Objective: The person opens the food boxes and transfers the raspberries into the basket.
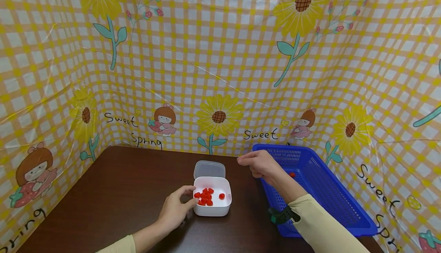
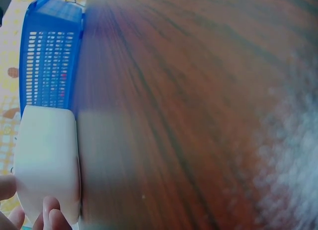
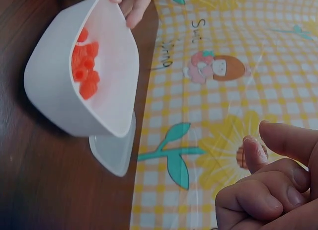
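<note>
A white square container (image 1: 214, 211) stands on the table with several small red pieces (image 1: 205, 196) inside, most gathered on its left side and one (image 1: 222, 196) apart on the right. My left hand (image 1: 175, 208) holds the container at its left side, thumb and fingertips at the rim. In the left wrist view, fingertips (image 2: 51, 205) lie against its white wall. My right hand (image 1: 260, 165) hovers between the container and the blue basket (image 1: 311, 153), index finger extended and the other fingers bent in. Nothing shows between its thumb and index finger (image 3: 285, 140) in the right wrist view.
The clear lid (image 1: 209, 168) lies behind the container. In the blue basket at right, a bit of red (image 1: 292, 174) shows beside my right forearm. A checked sunflower cloth (image 1: 220, 77) walls in the dark brown table (image 1: 138, 184) at the back and both sides.
</note>
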### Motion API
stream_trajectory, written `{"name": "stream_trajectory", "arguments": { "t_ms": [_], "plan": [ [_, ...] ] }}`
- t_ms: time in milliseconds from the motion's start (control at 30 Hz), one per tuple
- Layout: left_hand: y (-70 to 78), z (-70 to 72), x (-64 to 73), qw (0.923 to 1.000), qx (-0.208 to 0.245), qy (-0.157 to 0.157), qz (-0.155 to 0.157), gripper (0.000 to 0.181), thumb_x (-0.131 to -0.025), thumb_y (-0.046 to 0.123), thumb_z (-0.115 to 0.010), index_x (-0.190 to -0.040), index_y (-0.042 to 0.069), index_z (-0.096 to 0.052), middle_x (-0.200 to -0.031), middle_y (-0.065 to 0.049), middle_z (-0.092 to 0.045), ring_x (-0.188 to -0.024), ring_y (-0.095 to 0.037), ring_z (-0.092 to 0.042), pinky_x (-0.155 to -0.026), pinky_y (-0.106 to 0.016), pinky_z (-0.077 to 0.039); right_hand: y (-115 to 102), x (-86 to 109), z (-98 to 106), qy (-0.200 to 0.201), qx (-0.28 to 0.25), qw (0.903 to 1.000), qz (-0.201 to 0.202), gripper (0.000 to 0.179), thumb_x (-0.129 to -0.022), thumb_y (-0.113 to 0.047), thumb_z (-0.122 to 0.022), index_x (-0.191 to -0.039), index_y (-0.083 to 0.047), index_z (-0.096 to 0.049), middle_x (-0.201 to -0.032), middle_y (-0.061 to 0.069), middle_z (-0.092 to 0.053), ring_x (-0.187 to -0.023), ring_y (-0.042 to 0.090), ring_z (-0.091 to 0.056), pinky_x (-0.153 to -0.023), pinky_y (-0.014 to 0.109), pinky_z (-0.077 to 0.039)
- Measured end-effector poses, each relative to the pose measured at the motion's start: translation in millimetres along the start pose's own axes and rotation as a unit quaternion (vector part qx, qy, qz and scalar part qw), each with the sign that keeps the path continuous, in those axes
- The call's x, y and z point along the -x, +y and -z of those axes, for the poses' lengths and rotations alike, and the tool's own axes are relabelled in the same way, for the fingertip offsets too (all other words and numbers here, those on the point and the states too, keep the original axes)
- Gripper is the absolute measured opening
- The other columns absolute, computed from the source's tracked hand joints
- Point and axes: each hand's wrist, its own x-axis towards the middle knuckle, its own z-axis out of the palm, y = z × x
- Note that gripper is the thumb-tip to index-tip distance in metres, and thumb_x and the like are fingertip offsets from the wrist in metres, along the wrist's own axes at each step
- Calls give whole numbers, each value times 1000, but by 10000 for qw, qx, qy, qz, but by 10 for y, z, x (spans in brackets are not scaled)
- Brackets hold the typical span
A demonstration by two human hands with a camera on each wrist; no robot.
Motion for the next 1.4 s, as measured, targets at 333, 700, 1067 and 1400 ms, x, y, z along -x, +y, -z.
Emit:
{"name": "stream_trajectory", "arguments": {
  "t_ms": [333,700,1067,1400],
  "plan": [
    [-8,1,-5,10000,18,-21,14,35,-90,26,-75,-123,17,-67,-109,-7,-68,-55,-16,-59,-47,-30,-49,63,-77,-335,-133,-160,9997,-93,25,-90,-9,-71,-108,7,-70,-50,-7,-29,-44,7,-20,-45,22,-20],
    [-16,-3,-8,10000,70,-38,-16,35,-90,24,-75,-124,16,-67,-111,-9,-68,-56,-19,-61,-46,-30,-49,174,-153,-628,-338,-285,9989,-146,32,-90,-7,-68,-115,13,-66,-50,-6,-29,-43,8,-21,-43,21,-20],
    [-10,13,-2,9998,184,-91,49,37,-91,24,-74,-125,14,-66,-109,-9,-67,-55,-20,-60,-44,-32,-49,310,-225,-839,-457,-415,9977,-289,31,-90,-9,-70,-114,10,-68,-50,-6,-31,-43,9,-23,-43,21,-21],
    [-31,-11,3,9997,225,-128,37,36,-92,23,-73,-126,14,-66,-111,-11,-67,-55,-22,-61,-43,-33,-49,480,-238,-974,-532,-479,9969,-316,27,-91,-11,-68,-112,6,-72,-51,-4,-36,-42,11,-28,-43,19,-27]
  ]
}}
